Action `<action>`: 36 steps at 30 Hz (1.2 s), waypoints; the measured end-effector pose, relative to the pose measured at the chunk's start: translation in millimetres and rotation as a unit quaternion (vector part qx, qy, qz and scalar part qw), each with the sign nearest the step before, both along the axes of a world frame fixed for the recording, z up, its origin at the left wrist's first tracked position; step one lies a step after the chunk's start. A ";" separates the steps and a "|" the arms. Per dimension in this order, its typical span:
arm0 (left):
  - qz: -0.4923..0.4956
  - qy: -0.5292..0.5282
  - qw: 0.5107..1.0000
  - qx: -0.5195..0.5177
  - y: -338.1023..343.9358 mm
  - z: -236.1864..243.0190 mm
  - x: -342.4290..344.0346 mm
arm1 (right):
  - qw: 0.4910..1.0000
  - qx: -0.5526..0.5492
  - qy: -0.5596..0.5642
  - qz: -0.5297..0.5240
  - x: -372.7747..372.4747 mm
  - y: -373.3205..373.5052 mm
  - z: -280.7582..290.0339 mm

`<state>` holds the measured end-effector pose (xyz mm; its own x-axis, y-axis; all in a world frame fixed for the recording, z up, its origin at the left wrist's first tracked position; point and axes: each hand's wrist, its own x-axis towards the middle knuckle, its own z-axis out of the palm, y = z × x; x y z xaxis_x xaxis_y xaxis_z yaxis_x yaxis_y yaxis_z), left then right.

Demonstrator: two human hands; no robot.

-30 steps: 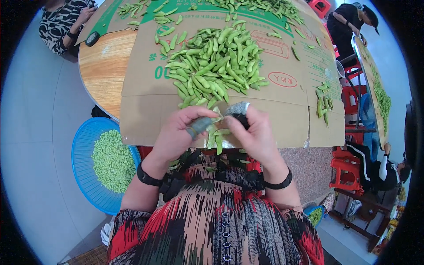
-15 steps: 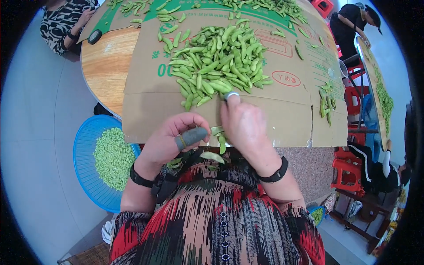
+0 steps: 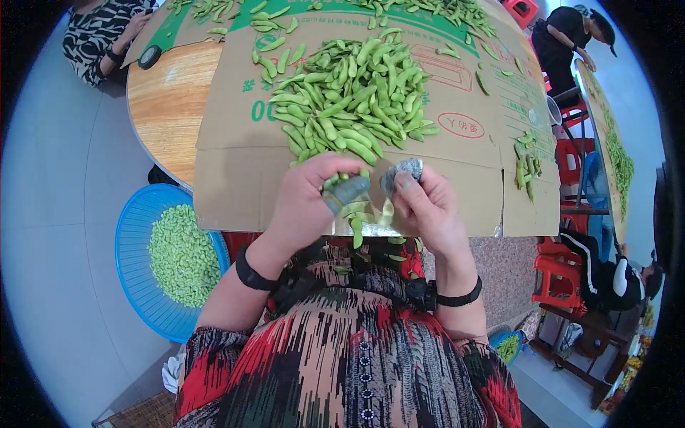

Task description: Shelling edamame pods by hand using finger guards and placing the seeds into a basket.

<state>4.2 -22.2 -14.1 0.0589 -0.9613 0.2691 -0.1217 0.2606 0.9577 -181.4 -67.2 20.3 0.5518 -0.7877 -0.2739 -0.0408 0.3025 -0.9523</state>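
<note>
Flattened brown cardboard [image 3: 235, 185] is covering most of a round wooden table [image 3: 168, 107], and the person is working at its near edge. Both hands are meeting over that edge: the left hand [image 3: 303, 207] is pinching a green pod [image 3: 357, 214] with its grey-capped thumb [image 3: 347, 192], while the right hand [image 3: 424, 207], wearing a silvery cap [image 3: 403, 171] on one fingertip, is closing on the same pod from the other side — so both grips are narrow and shut on the pod. It is hanging between the two hands with its long axis running roughly toward and away from the body, one end dangling down over the lap. Further out, straight ahead of the hands, the big heap of pods [image 3: 353, 100] is lying just beyond the fingertips, about equally near to either hand — too many to count. One smaller cluster of pods [image 3: 526, 164] is sitting at the right edge of the cardboard. Down at the left, one blue basket [image 3: 132, 242] is holding shelled green beans [image 3: 182, 253]. Each wrist is carrying one black band [image 3: 251, 274].
</note>
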 end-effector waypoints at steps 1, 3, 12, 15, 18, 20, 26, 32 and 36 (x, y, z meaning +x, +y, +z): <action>0.000 -0.001 1.000 0.001 0.3 -1.9 -0.1 | 1.000 0.022 -0.012 0.011 1.1 0.5 0.6; -0.048 0.390 0.907 0.151 2.5 -1.0 -0.5 | 0.997 0.064 -0.035 0.034 4.2 4.0 3.1; -0.032 0.321 0.939 0.120 -0.5 -3.1 -8.0 | 0.994 0.031 -0.066 0.082 8.2 5.8 -9.7; -0.036 0.339 0.933 0.118 1.1 1.3 -9.3 | 0.993 0.038 -0.077 0.082 8.0 6.7 -13.0; -0.031 0.315 0.934 0.164 2.2 3.9 -8.4 | 0.993 0.033 -0.081 0.074 8.8 8.9 -10.2; -0.119 0.388 0.895 0.187 -0.5 1.8 2.6 | 0.995 0.013 -0.070 0.072 8.5 8.8 -7.7; -0.169 0.358 0.905 0.158 -4.2 2.5 -2.6 | 0.964 0.195 -0.162 0.087 6.2 6.9 -3.1; -0.020 0.065 0.995 0.069 -3.2 3.3 -10.8 | 0.998 0.043 -0.042 0.004 12.4 6.9 -12.3; -0.033 0.188 0.974 0.121 -0.8 3.6 -9.3 | 0.990 0.102 -0.101 0.006 6.5 2.0 -10.3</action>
